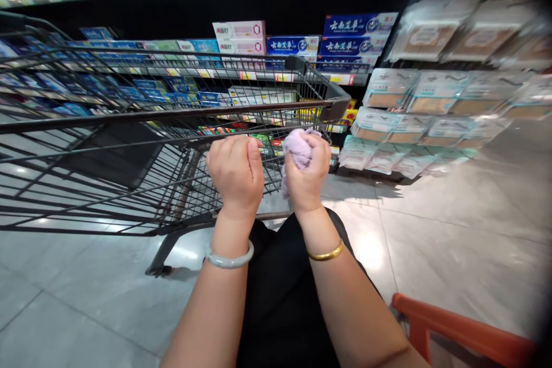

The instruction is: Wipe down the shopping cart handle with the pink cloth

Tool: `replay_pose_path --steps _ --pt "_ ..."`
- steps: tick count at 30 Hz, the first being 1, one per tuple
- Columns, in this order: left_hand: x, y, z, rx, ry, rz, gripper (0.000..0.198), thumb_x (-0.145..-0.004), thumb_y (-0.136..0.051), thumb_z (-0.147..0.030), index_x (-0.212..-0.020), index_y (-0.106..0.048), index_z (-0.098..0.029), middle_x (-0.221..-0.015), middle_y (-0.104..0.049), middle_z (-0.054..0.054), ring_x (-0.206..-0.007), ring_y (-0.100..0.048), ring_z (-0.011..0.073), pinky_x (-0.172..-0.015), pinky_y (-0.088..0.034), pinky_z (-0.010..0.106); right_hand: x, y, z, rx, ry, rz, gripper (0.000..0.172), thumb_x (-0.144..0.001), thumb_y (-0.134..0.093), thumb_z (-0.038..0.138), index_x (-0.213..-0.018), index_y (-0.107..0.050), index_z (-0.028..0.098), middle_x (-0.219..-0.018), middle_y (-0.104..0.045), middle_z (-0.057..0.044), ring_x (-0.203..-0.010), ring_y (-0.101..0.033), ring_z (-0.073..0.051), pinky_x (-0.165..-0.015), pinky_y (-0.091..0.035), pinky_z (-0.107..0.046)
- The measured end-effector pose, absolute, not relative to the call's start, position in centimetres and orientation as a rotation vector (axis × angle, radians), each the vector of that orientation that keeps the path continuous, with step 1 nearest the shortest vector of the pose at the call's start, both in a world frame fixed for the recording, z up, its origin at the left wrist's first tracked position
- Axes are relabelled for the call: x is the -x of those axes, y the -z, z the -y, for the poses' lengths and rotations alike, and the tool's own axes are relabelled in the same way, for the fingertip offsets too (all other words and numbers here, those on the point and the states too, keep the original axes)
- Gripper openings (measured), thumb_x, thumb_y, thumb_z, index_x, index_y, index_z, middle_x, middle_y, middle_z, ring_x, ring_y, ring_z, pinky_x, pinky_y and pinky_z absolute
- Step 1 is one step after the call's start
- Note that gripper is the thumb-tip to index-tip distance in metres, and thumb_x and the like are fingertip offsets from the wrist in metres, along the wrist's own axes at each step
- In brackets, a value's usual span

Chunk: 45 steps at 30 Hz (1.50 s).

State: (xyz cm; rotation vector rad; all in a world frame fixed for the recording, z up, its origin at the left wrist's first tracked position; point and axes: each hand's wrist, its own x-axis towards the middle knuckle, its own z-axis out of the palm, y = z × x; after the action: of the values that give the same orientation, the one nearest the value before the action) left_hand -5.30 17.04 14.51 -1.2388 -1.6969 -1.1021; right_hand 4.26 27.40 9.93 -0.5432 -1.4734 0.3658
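Closed in a fist, my left hand (pixel 236 169) is in front of the black wire shopping cart (pixel 142 116), its back towards me. Its palm side is hidden, so I cannot tell whether it grips anything or touches the cart's wires. A bunched light purple cloth (pixel 297 148) is squeezed in my right hand (pixel 311 175), and part of it hangs down beside the thumb. The two hands are side by side and a little apart, below the cart's upper rim near its right-hand corner.
Behind the cart, a shelf holds blue toothpaste boxes (pixel 357 37) and pink-and-white boxes (pixel 240 40). Packaged goods (pixel 444 92) hang in rows at the right. An orange bar (pixel 461 322) juts in at the lower right above the grey tiled floor (pixel 457 247).
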Motion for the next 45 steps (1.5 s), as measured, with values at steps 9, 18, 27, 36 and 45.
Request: replay_pose_path --steps 9,18,27,36,45 --pt "5.4 -18.8 -14.3 1.245 1.034 1.588 0.025 -0.103 -0.045 -0.028 -0.094 -0.068 -0.024 -0.098 -0.073 0.007 -0.099 -0.065 0.0261 -0.096 -0.043 0.05 -4.1 -10.6 -26.7 0.529 -0.347 1.433 0.031 -0.086 -0.067 0.023 -0.116 -0.06 0.026 -0.114 -0.067 -0.006 -0.11 -0.063 -0.024 -0.101 -0.051 -0.047" --pt "9.2 -22.2 -12.8 1.173 0.714 1.931 0.034 -0.104 -0.04 -0.045 -0.103 -0.07 -0.031 -0.11 -0.073 0.006 -0.123 -0.057 0.0355 -0.106 -0.027 0.066 -3.7 -10.7 -26.0 0.5 -0.301 1.464 0.033 -0.086 -0.068 0.024 -0.118 -0.059 0.028 -0.116 -0.066 -0.007 -0.112 -0.061 -0.025 -0.101 -0.051 -0.048" --pt "9.4 -21.4 -13.8 1.11 0.9 1.903 0.034 -0.103 -0.039 -0.053 -0.091 -0.062 -0.031 -0.102 -0.07 0.005 -0.121 -0.055 0.0341 -0.106 -0.023 0.065 -4.2 -10.4 -26.9 0.49 -0.364 1.438 0.032 -0.088 -0.068 0.026 -0.118 -0.059 0.027 -0.116 -0.065 -0.007 -0.112 -0.062 -0.025 -0.101 -0.051 -0.048" --pt "9.3 -21.3 -14.3 1.067 0.987 1.926 0.035 -0.102 -0.042 -0.05 -0.082 -0.058 -0.027 -0.1 -0.068 0.007 -0.123 -0.052 0.0341 -0.11 -0.02 0.062 -2.9 -10.6 -24.3 0.31 -0.324 1.66 0.034 -0.086 -0.068 0.024 -0.119 -0.059 0.026 -0.113 -0.067 -0.007 -0.109 -0.063 -0.024 -0.097 -0.053 -0.046" --pt "9.0 -21.1 -14.8 0.995 0.763 1.832 0.037 -0.106 -0.037 -0.044 -0.083 -0.058 -0.025 -0.089 -0.066 0.007 -0.101 -0.057 0.0296 -0.098 -0.032 0.055 -3.0 -10.4 -25.1 0.434 -0.328 1.539 0.033 -0.086 -0.067 0.025 -0.118 -0.059 0.026 -0.114 -0.067 -0.007 -0.11 -0.063 -0.025 -0.099 -0.052 -0.047"
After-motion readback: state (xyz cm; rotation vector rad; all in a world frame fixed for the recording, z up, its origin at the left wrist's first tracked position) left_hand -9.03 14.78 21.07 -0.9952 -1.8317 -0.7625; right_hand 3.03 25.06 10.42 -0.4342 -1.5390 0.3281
